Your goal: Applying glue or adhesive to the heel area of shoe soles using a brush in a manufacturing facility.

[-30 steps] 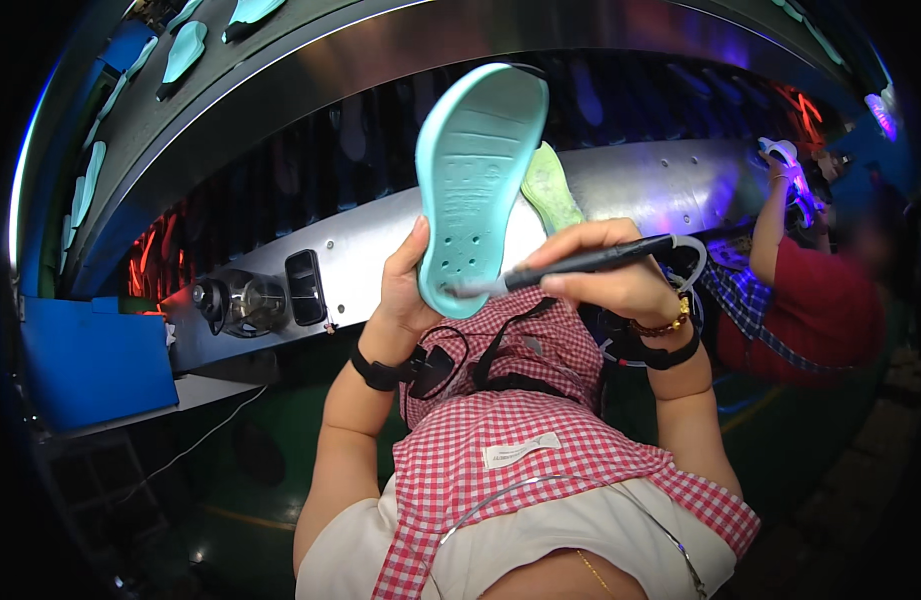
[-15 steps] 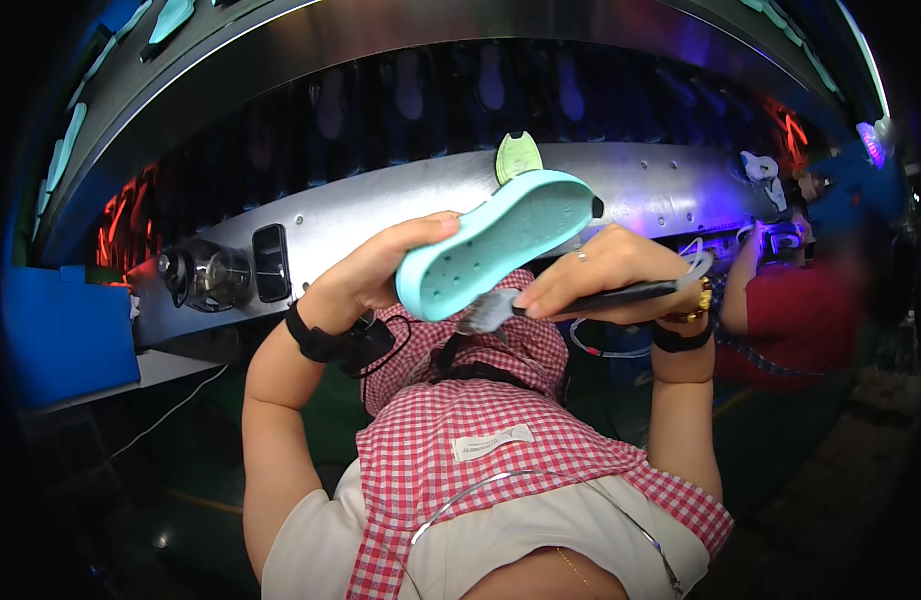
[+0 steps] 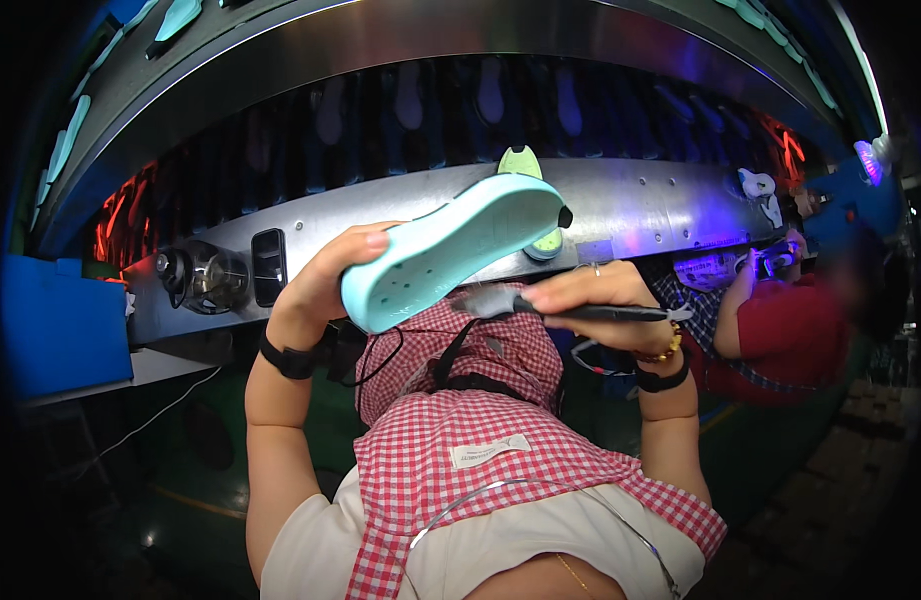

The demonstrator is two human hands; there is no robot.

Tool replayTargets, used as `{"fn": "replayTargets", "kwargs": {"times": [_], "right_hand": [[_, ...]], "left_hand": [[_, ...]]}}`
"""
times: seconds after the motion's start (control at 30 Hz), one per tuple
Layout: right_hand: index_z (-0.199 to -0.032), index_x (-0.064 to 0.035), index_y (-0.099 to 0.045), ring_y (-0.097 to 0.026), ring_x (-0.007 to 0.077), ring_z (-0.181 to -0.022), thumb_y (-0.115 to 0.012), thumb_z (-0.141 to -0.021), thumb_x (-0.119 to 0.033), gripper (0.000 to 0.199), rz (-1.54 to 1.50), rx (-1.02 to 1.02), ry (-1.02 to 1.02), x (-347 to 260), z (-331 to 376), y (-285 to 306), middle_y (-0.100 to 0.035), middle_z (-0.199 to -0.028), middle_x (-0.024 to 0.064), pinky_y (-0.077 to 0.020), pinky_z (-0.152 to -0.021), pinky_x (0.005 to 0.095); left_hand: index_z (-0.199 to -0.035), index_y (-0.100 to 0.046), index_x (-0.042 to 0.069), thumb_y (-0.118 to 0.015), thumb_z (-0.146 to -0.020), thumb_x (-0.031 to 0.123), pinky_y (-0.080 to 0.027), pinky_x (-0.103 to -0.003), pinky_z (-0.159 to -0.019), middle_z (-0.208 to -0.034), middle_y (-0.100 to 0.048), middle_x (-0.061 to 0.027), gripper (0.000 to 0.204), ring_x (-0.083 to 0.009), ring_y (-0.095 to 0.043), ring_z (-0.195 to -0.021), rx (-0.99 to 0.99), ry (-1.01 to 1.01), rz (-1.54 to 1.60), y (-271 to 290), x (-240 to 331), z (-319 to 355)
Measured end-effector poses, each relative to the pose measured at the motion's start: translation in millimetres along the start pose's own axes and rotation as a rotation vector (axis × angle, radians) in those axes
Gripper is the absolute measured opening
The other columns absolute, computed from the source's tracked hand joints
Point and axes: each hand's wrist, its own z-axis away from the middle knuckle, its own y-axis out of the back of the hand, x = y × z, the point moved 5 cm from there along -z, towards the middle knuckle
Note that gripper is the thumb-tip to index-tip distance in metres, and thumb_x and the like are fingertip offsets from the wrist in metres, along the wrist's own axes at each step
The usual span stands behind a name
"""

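One mint-green shoe sole (image 3: 451,255), held up at chest height in front of the long metal machine housing (image 3: 401,225), tilted so its toe end points up and to the right; its underside, dotted with small holes, faces the wearer of the camera.

One left hand (image 3: 326,275), fingers (image 3: 366,240) clenched round the heel end of the sole, thumb on top. One black band on that wrist.

One right hand (image 3: 591,295), fingers pinched round one dark-handled brush (image 3: 571,312), which lies nearly level with its pale bristled tip pointing left, just under the sole's lower edge (whether the tip touches the sole, I cannot tell). On that wrist: one black band and one gold beaded bracelet (image 3: 666,350); one ring on a finger.

One red-and-white checked apron (image 3: 461,420), worn by the person, with one small pale label sewn to it.

One second sole, yellow-green (image 3: 526,165), standing on the housing behind the held one, partly hidden by it.

One black round knob assembly (image 3: 196,275) and one dark rectangular switch panel (image 3: 269,265) on the housing's left part.

One blue box (image 3: 56,325) at far left.

One co-worker in a red top (image 3: 781,335) at right, one arm raised toward the machine.

Rows of dark sole shapes above the housing (too dim to count).
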Motion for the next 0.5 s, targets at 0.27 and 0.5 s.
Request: {"fn": "replayTargets", "kwargs": {"times": [0.27, 0.5], "right_hand": [[-0.088, 0.0011, -0.064, -0.06, 0.0134, -0.07, -0.066, -0.066, 0.001, 0.022, -0.035, 0.226, -0.062, -1, -12, -7, -0.065, -0.078, 0.0091, -0.0464, -0.063, 0.0227], [-0.088, -0.0004, -0.063, -0.059, 0.0128, -0.061, -0.065, -0.069, -0.002, 0.019, 0.023, 0.302, -0.149, 32, -30, -28, -0.063, -0.073, 0.0081, -0.0468, -0.056, 0.0224]], "left_hand": [[-0.132, -0.026, 0.005, -0.018, -0.078, 0.07, -0.028, -0.053, -0.097, -0.131, -0.032, -0.0215, 0.085, -0.0382, -0.031, -0.12, -0.236, -0.212, 0.943, -5, -54, -35], [-0.124, -0.037, 0.006, -0.018, -0.077, 0.071, -0.036, -0.05, -0.092, -0.115, -0.049, -0.0177, 0.083, -0.0339, -0.047, -0.107, 0.119, -0.171, 0.993, -9, -85, -42]]}}
